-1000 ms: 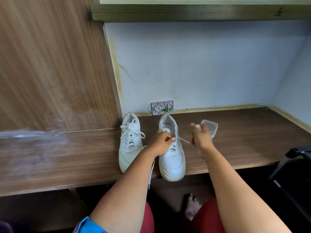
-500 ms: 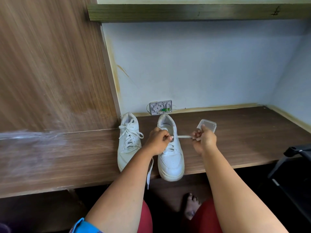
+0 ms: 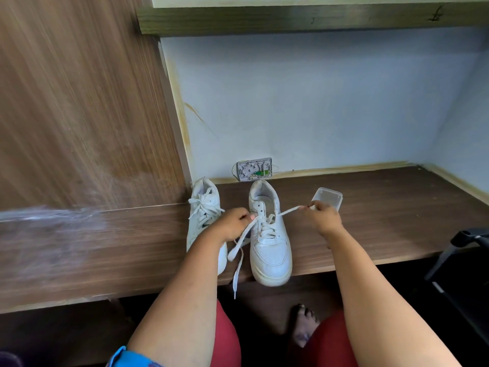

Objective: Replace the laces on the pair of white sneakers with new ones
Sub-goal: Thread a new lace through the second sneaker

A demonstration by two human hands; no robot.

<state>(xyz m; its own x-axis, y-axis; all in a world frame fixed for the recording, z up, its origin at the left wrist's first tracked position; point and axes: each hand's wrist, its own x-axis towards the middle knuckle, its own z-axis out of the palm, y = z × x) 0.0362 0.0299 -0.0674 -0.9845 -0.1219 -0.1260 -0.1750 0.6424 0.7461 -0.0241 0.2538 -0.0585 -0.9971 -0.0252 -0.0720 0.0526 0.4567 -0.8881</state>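
Single head view, looking forward and down, close over the desk (image 3: 370, 223), arms reaching in from the bottom edge.

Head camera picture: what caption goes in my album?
Left hand and right hand pull a lace through the right sneaker.

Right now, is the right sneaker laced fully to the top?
No. The right sneaker has bare top eyelets, and each hand pinches one loose lace end: left hand, right hand.

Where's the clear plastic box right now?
In the head view, the clear plastic box sits on the wooden desk, right of the right sneaker and just behind the right hand.
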